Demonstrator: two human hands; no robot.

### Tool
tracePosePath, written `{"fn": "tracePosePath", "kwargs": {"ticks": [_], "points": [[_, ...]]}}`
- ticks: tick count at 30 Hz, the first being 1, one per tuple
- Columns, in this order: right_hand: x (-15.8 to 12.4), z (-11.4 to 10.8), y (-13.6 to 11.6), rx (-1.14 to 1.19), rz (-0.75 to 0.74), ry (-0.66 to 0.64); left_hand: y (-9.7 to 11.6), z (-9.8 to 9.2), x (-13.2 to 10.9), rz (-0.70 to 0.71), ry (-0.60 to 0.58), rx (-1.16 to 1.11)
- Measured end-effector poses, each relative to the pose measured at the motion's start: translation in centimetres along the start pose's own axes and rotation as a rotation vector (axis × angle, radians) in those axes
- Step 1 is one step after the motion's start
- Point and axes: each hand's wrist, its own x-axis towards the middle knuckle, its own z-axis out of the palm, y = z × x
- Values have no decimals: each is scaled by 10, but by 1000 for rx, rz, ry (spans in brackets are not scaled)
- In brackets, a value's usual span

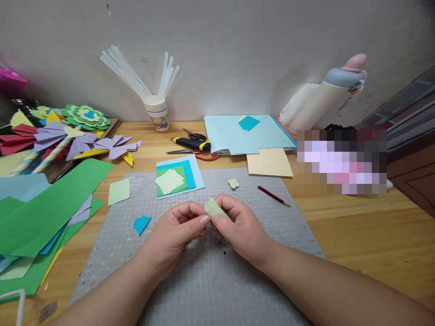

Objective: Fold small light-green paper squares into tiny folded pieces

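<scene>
Between my two hands is a small pale green piece of paper (pixel 215 208), above the middle of the grey cutting mat (pixel 204 290). My left hand (pixel 181 226) pinches its left edge with thumb and forefinger. From the right, my right hand (pixel 238 224) grips the same paper, its thumb lying across the front. Just beyond the hands lies a small pale green cut paper shape (pixel 234 183). A stack of blue and green paper squares (pixel 199 179) sits ahead, with pale green squares (pixel 169 181) on top. Left of my hands is a blue paper scrap (pixel 141 224).
A pencil (pixel 273 195) lies right on the mat. Behind are scissors (pixel 180 151), a black-yellow utility knife (pixel 192 144), light blue sheets (pixel 234 136) and a paper cup (pixel 159 117) of white sticks. Coloured papers (pixel 54 213) and paper flowers (pixel 86 117) fill the left. A bottle (pixel 316 104) leans back right.
</scene>
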Motion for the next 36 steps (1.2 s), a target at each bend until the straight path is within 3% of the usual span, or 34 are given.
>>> {"fn": "tracePosePath", "kwargs": {"ticks": [23,36], "points": [[-2,1,-5,6,1,1,1,2,0,7,15,66],[-2,2,0,9,14,-46,-2,-1,-1,37,-41,97]]}}
